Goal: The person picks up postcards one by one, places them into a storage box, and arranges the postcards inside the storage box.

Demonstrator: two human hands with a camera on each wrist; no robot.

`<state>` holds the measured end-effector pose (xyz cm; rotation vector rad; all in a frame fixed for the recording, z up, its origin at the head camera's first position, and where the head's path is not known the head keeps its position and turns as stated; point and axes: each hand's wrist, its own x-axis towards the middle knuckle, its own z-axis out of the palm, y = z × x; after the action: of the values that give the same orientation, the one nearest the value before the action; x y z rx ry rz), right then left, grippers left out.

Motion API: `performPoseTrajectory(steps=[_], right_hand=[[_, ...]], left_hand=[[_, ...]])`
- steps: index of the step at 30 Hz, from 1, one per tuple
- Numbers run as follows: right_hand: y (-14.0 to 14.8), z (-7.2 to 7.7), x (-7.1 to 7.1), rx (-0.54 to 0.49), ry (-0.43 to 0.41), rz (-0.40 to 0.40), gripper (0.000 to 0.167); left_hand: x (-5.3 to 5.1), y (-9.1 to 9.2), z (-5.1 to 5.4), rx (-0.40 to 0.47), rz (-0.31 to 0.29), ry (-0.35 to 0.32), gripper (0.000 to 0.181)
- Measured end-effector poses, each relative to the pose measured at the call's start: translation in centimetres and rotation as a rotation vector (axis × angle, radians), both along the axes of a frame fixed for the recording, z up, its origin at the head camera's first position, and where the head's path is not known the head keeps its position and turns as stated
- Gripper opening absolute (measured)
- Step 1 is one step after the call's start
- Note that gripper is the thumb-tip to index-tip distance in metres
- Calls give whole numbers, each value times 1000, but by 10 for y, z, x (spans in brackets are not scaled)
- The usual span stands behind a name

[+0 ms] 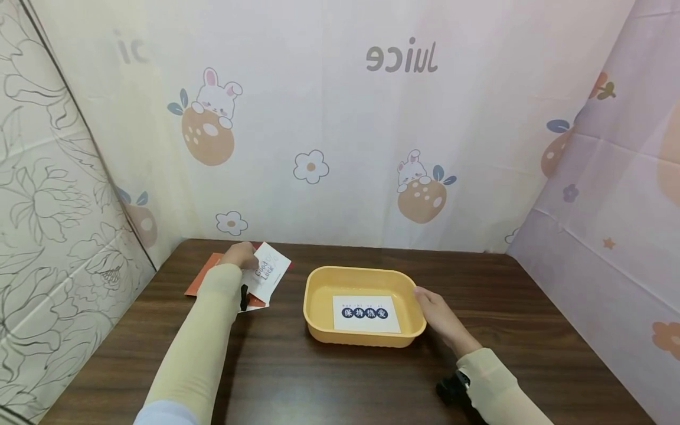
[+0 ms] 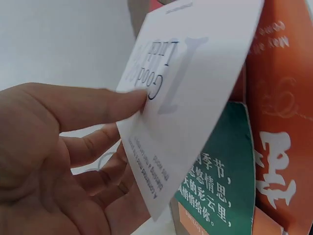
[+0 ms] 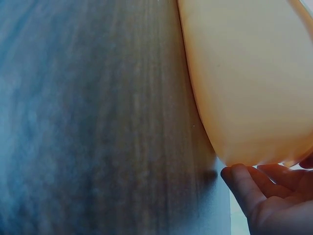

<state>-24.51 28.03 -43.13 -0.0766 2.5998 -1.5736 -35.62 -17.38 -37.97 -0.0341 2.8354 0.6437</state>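
At the back left, my left hand (image 1: 240,255) (image 2: 73,156) pinches a white "Good Luck" card (image 1: 270,273) (image 2: 181,73) between thumb and fingers, the card tilted up off the others. Beneath and beside it lie an orange card (image 1: 204,276) (image 2: 281,107) and, in the left wrist view, a green card (image 2: 232,147) with white writing. My right hand (image 1: 441,316) (image 3: 269,196) holds the right end of a yellow tray (image 1: 358,337) (image 3: 254,88), thumb at the rim and fingers against the outer wall. Inside the tray lies a white card (image 1: 366,324) with dark blue round characters.
The dark wooden table (image 1: 297,383) (image 3: 122,117) reaches back to a patterned curtain (image 1: 340,118). More curtain hangs at the left and right sides. A black band (image 1: 244,298) is on the left wrist, and a black device (image 1: 453,389) is by the right wrist.
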Motion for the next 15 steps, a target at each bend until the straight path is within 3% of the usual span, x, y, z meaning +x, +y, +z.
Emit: performPoseTrajectory(steps=[8,15], right_hand=[[0,0,-1,21,-5,-9,60],[-1,0,0,18,-8,-5,59]], left_hand=[[7,2,12,44,-46,34,41],[10,4,24,120,-26,34,47]])
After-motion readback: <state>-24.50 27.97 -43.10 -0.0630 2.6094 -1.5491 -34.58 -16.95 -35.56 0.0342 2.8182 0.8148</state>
